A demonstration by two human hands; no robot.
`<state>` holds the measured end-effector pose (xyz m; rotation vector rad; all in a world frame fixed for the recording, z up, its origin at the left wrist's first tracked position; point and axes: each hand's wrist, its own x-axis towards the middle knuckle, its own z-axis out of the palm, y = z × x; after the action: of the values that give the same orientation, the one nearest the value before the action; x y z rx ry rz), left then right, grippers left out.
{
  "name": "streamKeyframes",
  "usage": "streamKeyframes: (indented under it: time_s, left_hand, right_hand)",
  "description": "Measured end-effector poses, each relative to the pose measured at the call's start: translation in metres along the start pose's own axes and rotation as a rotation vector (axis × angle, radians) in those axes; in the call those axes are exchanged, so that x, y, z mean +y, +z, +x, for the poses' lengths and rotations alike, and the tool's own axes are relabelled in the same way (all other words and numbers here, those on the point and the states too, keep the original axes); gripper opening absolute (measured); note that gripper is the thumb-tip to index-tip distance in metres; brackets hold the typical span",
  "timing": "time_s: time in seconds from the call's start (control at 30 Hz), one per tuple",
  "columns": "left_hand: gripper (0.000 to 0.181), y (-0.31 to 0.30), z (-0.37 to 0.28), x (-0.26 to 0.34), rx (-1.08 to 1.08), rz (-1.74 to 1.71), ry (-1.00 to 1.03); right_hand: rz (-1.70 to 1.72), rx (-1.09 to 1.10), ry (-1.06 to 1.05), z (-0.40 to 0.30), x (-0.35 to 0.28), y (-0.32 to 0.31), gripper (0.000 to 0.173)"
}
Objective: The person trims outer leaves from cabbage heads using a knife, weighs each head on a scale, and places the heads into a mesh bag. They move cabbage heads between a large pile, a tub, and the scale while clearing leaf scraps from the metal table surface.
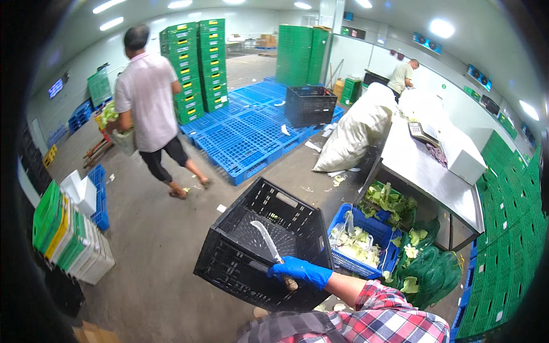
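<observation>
My right hand [302, 272], in a blue glove, holds a curved knife [268, 241] by its handle. The blade points up and away from me, over the inside of a black plastic crate [214, 253]. This crate sits tilted in front of me, and no goods show on its slotted floor. My hand is at its near wall; whether the fingers also grip the wall I cannot tell. My left hand is out of view. Right of the crate, a blue basket [364, 268] holds pale cabbage leaves [356, 248].
A steel table [409, 171] bears a scale [422, 133] and a white foam box [465, 156]. Green mesh bags [429, 274] lie below. A person [148, 100] carries a leafy container at left; another [402, 79] stands behind white sacks [358, 128]. Blue pallets [244, 128] cover the floor ahead.
</observation>
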<state>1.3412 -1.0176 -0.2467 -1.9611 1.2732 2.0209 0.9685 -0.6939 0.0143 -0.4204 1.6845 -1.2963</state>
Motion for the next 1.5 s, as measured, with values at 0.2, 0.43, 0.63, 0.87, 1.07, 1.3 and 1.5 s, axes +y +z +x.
streamKeyframes:
  time_s: [0.2, 0.43, 0.63, 0.87, 1.07, 1.3, 1.5]
  left_hand:
    - [0.036, 0.064, 0.093, 0.210, 0.031, 0.041, 0.315]
    - [0.045, 0.232, 0.135, 0.366, -0.192, 0.257, 0.451]
    - [0.042, 0.350, 0.166, 0.413, -0.206, 0.250, 0.106]
    - [0.038, 0.376, 0.245, 0.458, -0.029, 0.062, -0.141]
    - [0.043, 0.498, 0.287, 0.552, -0.106, -0.123, 0.036]
    - [0.059, 0.698, 0.215, 0.750, -0.675, 0.095, 0.296]
    - [0.080, 0.829, 0.138, 0.859, -0.927, 0.159, 0.154]
  right_hand:
    - [-0.058, 0.216, 0.028, 0.111, -0.053, -0.069, 0.028]
    - [0.007, 0.286, 0.022, 0.253, -0.116, -0.216, 0.028]
    - [-0.015, 0.243, 0.036, 0.354, -0.157, -0.311, 0.030]
    - [-0.003, 0.182, 0.076, 0.473, -0.214, -0.408, 0.028]
    - [-0.075, 0.264, 0.132, 0.569, -0.251, -0.515, 0.021]
    - [-0.119, 0.217, 0.222, 0.698, -0.320, -0.581, 0.020]
    - [-0.209, 0.247, 0.180, 0.780, -0.344, -0.672, 0.019]
